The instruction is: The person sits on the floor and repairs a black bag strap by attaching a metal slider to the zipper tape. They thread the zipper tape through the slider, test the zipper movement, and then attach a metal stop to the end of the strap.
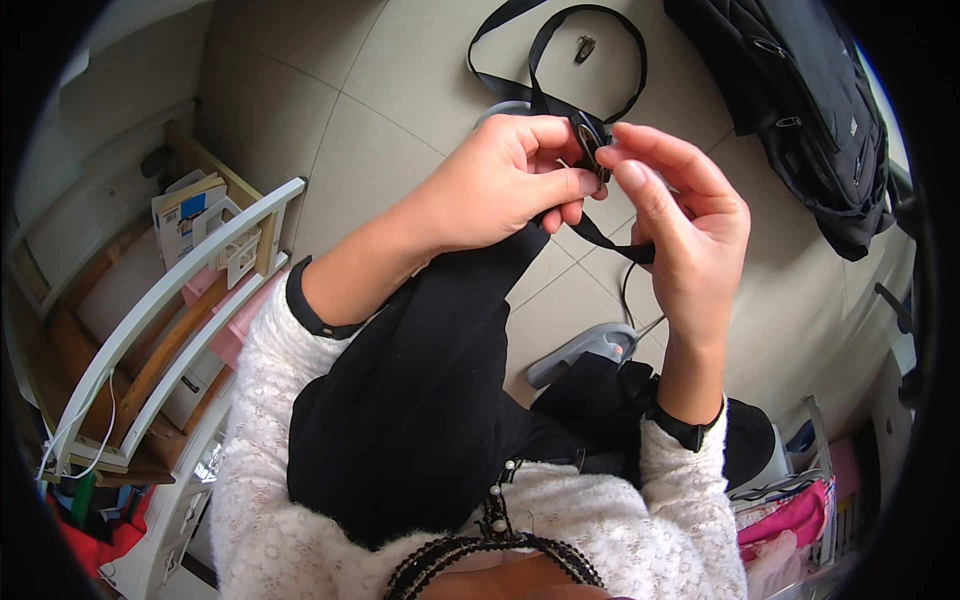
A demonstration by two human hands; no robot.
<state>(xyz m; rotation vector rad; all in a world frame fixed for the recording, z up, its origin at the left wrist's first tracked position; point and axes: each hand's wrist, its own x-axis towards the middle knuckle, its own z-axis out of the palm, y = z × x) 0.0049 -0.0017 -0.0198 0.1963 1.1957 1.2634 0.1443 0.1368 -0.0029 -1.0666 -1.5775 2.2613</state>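
Observation:
In front of my knees, both hands work at a small dark clip with a shiny part (588, 135) on a long black strap (640, 60). My left hand (500, 180) is closed round the clip, its thumb pressing from below. The thumb and index finger of my right hand (690, 220) pinch the clip's right side; the other fingers curl loosely. Part of the strap hangs between the hands and passes behind the right palm. Beyond the hands, the strap lies in loops on the floor. Inside one loop lies a small dark metal clip (585, 48), apart from the strap.
A black backpack (800, 120) lies on the tiled floor at the far right. Left of me stands a wooden shelf unit with a white rail (190, 270), holding books (190, 215). Grey slippers (580, 352) are below my hands. A rack with pink cloth (790, 520) stands at the lower right.

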